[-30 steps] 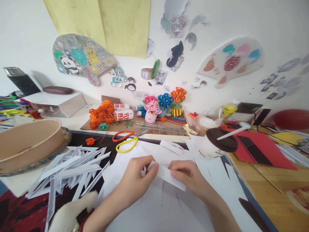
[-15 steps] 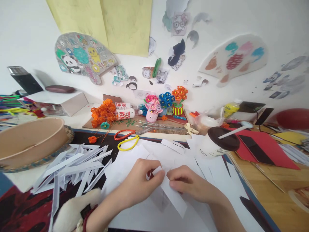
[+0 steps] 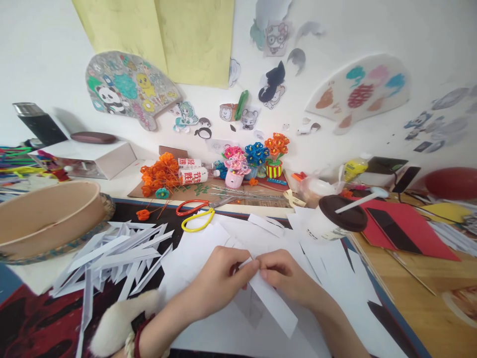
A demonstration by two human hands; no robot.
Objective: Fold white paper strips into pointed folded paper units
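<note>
A white paper strip (image 3: 274,304) slants down to the right between my two hands, above white paper sheets (image 3: 201,325) on the table. My left hand (image 3: 227,273) pinches the strip's upper end between thumb and fingers. Thumb and forefinger of my right hand (image 3: 285,276) are closed on the strip's right edge near the same end, and the fingertips of both hands meet there. On the left lies a heap of folded paper strips (image 3: 108,256). Scissors (image 3: 197,222) with one red and one yellow handle rest beyond my hands.
A lidded cup (image 3: 339,221) with a straw stands at the right, a round beige container (image 3: 48,219) at the left. Along the back are pipe-cleaner flowers (image 3: 160,174), bottles (image 3: 194,175) and small flower pots (image 3: 235,180). A red folder (image 3: 428,238) lies on the right.
My right hand has moved slightly left, so its fingertips now meet the left thumb on the strip. The strip's lower end has shifted a little to the right.
</note>
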